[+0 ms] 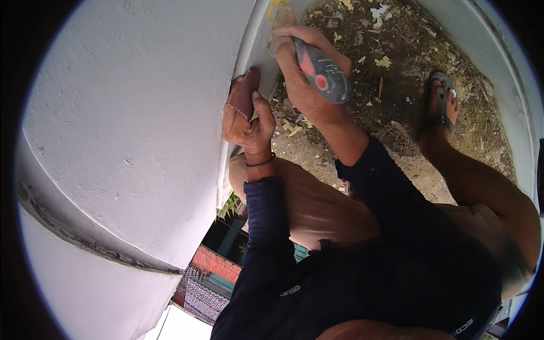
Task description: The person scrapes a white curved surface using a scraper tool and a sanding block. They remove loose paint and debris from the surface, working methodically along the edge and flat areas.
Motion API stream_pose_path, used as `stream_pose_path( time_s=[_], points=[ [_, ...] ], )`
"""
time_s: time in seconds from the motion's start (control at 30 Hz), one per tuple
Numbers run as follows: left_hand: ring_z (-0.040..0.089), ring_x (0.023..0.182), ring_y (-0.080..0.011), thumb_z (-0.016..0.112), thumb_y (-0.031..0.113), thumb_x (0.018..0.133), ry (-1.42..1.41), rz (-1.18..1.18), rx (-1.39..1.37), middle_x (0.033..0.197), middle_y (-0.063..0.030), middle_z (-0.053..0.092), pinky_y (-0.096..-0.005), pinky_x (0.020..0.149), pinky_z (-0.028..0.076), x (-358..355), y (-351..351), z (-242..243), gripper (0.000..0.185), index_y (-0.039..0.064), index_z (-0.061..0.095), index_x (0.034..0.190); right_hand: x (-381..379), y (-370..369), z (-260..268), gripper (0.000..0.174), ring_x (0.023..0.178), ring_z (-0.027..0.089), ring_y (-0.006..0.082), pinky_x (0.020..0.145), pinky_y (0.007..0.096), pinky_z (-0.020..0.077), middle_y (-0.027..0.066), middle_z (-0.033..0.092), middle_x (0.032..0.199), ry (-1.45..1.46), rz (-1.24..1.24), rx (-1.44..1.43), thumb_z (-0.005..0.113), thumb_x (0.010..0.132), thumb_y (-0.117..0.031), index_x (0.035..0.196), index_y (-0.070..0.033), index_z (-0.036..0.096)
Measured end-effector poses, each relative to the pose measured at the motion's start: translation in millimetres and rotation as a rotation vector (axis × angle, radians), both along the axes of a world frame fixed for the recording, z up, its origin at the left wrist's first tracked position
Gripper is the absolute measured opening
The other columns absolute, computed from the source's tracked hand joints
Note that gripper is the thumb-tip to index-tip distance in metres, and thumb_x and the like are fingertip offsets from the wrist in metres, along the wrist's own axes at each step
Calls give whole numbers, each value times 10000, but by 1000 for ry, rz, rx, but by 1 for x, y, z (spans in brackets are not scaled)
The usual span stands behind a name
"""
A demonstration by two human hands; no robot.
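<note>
My left hand [248, 123] holds a folded piece of reddish-brown sandpaper [247, 92] at the edge of a white painted wall [140, 93]. A dark band circles that wrist. In my right hand [308, 85] is a scraper, gripped by its grey handle [335, 87] with red markings. The scraper's blade [281, 23] is blurred and points toward the top of the view. It lies over the narrow wall face beside a yellow patch [274, 7]; whether it touches the surface I cannot tell.
Dirt ground [361, 114] strewn with pale yellow and white flakes [383, 62] lies right of my hands. My sandalled foot [443, 102] rests there, near another pale wall [505, 68] at the right rim. My bent knee [240, 170] is close to the white wall. Green leaves [230, 206] show below.
</note>
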State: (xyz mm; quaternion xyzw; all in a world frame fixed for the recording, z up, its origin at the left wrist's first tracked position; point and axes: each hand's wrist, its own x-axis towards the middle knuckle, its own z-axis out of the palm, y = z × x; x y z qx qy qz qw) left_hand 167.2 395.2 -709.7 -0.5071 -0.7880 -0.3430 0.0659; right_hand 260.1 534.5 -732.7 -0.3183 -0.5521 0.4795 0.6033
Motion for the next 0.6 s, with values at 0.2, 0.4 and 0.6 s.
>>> stream_pose_path(
  time_s=[0.2,0.4,0.6],
  points=[
    [787,1054,-302,690,5,917,-13,-11,36,1111,-172,818,-417,972,606,-1,-3,-3,251,-39,809,1134,-12,-22,-20,185,695,730,241,654,343,586,132,712,881,-60,-50,-126,757,884,53,1050,-24,732],
    [789,1061,-303,671,-8,910,-6,25,17,1105,-170,818,-414,977,612,-1,-3,-1,268,-24,814,1136,-13,-9,-4,101,692,697,147,645,316,563,60,704,841,-64,-124,105,713,962,43,1052,-4,716],
    [799,1063,-306,669,-33,890,17,-2,74,1098,-181,814,-398,960,630,0,0,1,294,-15,816,1144,-9,-2,-16,105,688,695,199,666,350,570,104,696,798,-25,-173,26,739,937,27,1035,-1,711]
  ],
)
